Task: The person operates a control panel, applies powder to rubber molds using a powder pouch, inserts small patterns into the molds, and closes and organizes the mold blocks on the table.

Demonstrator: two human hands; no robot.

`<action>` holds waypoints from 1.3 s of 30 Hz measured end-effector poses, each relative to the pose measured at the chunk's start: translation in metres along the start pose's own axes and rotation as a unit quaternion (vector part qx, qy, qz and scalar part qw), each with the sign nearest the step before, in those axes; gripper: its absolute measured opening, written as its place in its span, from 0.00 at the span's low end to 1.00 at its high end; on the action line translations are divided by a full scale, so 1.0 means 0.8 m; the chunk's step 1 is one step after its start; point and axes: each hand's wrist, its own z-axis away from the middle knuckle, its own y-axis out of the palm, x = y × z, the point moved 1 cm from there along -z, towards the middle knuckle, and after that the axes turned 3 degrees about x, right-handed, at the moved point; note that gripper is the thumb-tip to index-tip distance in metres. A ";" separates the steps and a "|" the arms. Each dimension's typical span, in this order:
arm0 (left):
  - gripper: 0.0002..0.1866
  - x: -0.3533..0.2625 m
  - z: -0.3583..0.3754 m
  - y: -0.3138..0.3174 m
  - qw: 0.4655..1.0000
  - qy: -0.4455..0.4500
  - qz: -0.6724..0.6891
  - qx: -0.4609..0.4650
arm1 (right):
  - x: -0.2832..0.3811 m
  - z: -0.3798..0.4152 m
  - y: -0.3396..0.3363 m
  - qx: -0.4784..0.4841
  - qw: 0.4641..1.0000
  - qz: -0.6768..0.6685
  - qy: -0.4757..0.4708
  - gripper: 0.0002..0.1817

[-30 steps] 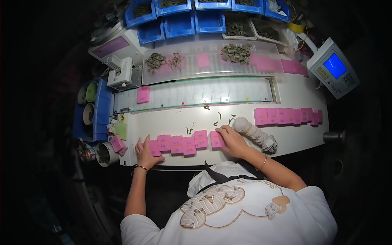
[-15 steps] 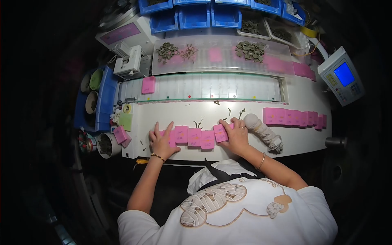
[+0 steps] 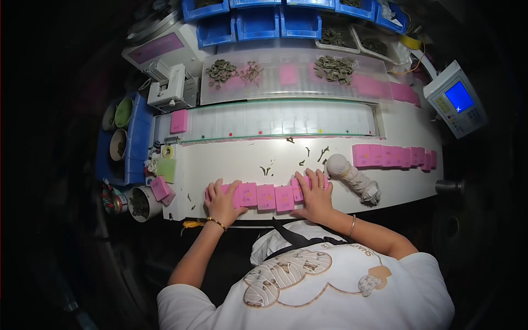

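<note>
A short row of pink blocks [image 3: 265,197] with handwriting on top lies near the front edge of the white table. My left hand [image 3: 223,204] is wrapped over the left end of the row, its thumb at the front side. At the right end, my right hand [image 3: 317,198] grips the last blocks, fingers over the back and thumb at the front. The blocks between my hands touch side by side. Small dark leaf bits [image 3: 266,171] lie just behind the row.
A cloth-wrapped roll [image 3: 353,179] lies right of my right hand, with a longer row of pink blocks [image 3: 388,156] beyond it. Behind is a glass-edged conveyor [image 3: 275,118] carrying one pink block [image 3: 179,121]. A display unit [image 3: 458,99] stands right; cups in a blue bin [image 3: 141,140] stand left.
Both hands and the pink row have moved slightly toward the table's front edge, and the row is straighter. The pink block on the conveyor has shifted left.
</note>
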 end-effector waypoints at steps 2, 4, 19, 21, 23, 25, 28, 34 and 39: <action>0.48 -0.005 0.008 0.003 1.000 -0.007 0.007 0.006 | 0.000 0.002 0.004 -0.034 0.999 0.017 -0.004 0.62; 0.48 -0.009 0.008 0.010 1.000 -0.010 -0.005 -0.006 | 0.000 0.000 0.007 -0.037 0.999 0.017 0.005 0.59; 0.46 0.020 -0.015 -0.038 0.996 -0.022 0.011 -0.086 | 0.035 -0.041 -0.018 -0.122 0.991 -0.049 0.009 0.42; 0.46 0.022 -0.037 -0.053 0.994 -0.030 0.016 -0.100 | 0.033 -0.075 -0.033 -0.145 0.989 -0.035 -0.001 0.43; 0.47 0.026 -0.065 -0.066 0.990 -0.052 0.034 -0.123 | 0.027 -0.116 -0.045 -0.204 0.978 -0.018 -0.041 0.43; 0.48 0.027 -0.097 -0.071 0.989 -0.067 0.041 -0.128 | 0.013 -0.159 -0.056 -0.197 0.979 -0.001 -0.052 0.44; 0.49 0.019 -0.130 -0.056 0.987 -0.090 0.045 -0.125 | -0.004 -0.186 -0.057 -0.155 0.987 0.007 -0.049 0.44; 0.45 0.009 -0.122 -0.048 0.992 -0.072 0.052 -0.087 | -0.017 -0.162 -0.037 -0.133 0.991 0.007 -0.025 0.45; 0.49 0.009 -0.073 -0.026 0.998 -0.045 0.022 -0.029 | -0.013 -0.090 -0.013 -0.109 0.994 -0.012 -0.009 0.45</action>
